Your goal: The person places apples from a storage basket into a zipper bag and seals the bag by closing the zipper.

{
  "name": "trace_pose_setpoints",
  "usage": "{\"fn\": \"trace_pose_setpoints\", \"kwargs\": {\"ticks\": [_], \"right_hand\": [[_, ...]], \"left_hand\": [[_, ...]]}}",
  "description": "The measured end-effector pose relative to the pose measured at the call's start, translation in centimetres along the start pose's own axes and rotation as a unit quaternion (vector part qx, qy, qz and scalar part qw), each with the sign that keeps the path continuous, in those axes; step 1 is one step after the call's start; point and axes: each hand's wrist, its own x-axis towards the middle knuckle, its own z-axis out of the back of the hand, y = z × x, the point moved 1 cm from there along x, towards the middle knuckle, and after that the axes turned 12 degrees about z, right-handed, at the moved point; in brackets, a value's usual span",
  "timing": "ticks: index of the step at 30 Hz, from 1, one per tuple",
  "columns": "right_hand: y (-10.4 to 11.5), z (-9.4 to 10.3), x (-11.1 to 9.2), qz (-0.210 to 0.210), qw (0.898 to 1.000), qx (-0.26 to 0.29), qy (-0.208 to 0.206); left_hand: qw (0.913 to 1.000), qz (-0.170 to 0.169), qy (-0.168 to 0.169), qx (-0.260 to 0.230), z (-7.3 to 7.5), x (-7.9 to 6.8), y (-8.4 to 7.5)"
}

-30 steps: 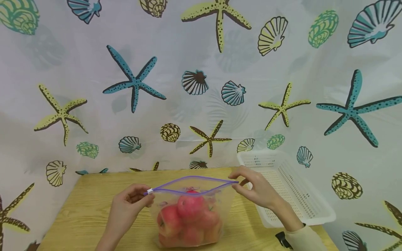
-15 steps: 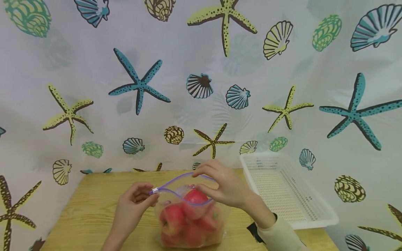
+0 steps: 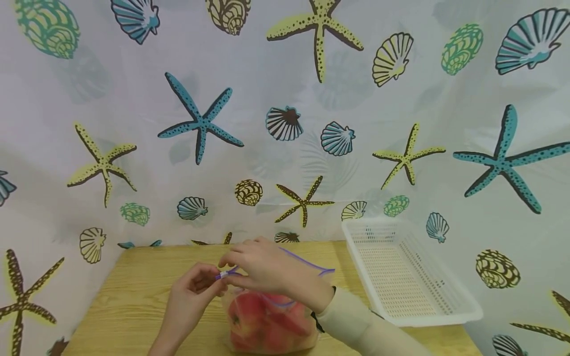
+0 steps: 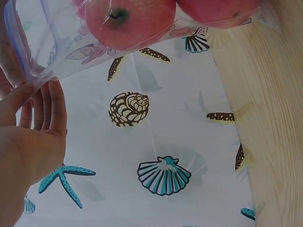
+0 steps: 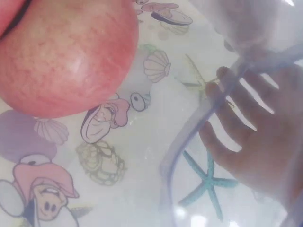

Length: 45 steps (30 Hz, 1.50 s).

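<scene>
A clear zip bag (image 3: 267, 346) with a purple zip line stands upright on the table, holding several red apples (image 3: 247, 314). My left hand (image 3: 189, 294) pinches the bag's left top corner between thumb and fingers; the left wrist view shows this pinch with the other fingers (image 4: 57, 106) behind the plastic. My right hand (image 3: 267, 264) reaches across the bag's mouth, thumb and index finger around the small white slider (image 3: 223, 274) at that corner. The mouth gapes right of the slider. My right hand and forearm hide part of the zip and the apples.
A white perforated plastic basket (image 3: 396, 267) stands at the right of the wooden table (image 3: 129, 296). Behind the table hangs a white curtain (image 3: 249, 59) printed with starfish and shells. A black strap (image 3: 318, 322) shows under my right sleeve.
My right hand has let go of the bag's right corner and moved left across the mouth to the slider. My left hand has kept its pinch on the left corner.
</scene>
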Motion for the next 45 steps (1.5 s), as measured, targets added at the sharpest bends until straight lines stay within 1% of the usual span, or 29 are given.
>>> {"fn": "trace_pose_setpoints", "kwargs": {"ticks": [3, 6, 10, 18, 20, 23, 28, 34, 41, 45], "right_hand": [[0.0, -0.4, 0.2, 0.009, 1.0, -0.005, 0.004], [-0.2, -0.6, 0.1, 0.022, 1.0, 0.006, -0.005], [-0.4, -0.8, -0.1, 0.034, 0.999, 0.012, -0.015], [-0.5, -0.8, -0.4, 0.053, 0.998, -0.016, -0.038], [-0.5, -0.7, -0.7, 0.05, 0.998, -0.024, -0.039], [-0.5, -0.6, -1.1, 0.042, 0.998, -0.03, -0.037], [-0.9, -0.6, -2.2, 0.032, 0.999, -0.019, -0.035], [-1.5, -0.6, -3.9, 0.015, 0.999, -0.005, -0.045], [-1.8, -0.3, -5.7, -0.005, 0.998, 0.0, -0.067], [-1.9, -0.3, -6.8, -0.018, 0.998, -0.001, -0.067]], "left_hand": [[1.0, 0.007, 0.002, -0.003, -0.1, 0.0, 0.1], [0.9998, 0.017, 0.004, -0.006, -0.1, 0.0, 0.3], [0.9997, 0.019, 0.009, -0.011, -0.1, -0.1, 0.5], [0.9995, 0.003, 0.0, -0.03, -0.5, -0.2, 0.3], [0.9996, 0.001, 0.0, -0.03, -0.5, -0.2, 0.2], [0.9996, 0.005, -0.003, -0.028, -0.7, -0.1, 0.1], [0.9993, 0.017, -0.015, -0.029, -0.7, -0.2, -0.1], [0.9994, 0.014, -0.021, -0.025, -0.6, -0.2, -0.3], [0.9993, 0.026, -0.027, -0.008, -0.5, -0.4, -0.5], [0.9993, 0.027, -0.027, 0.002, -0.7, -0.4, -0.5]]}}
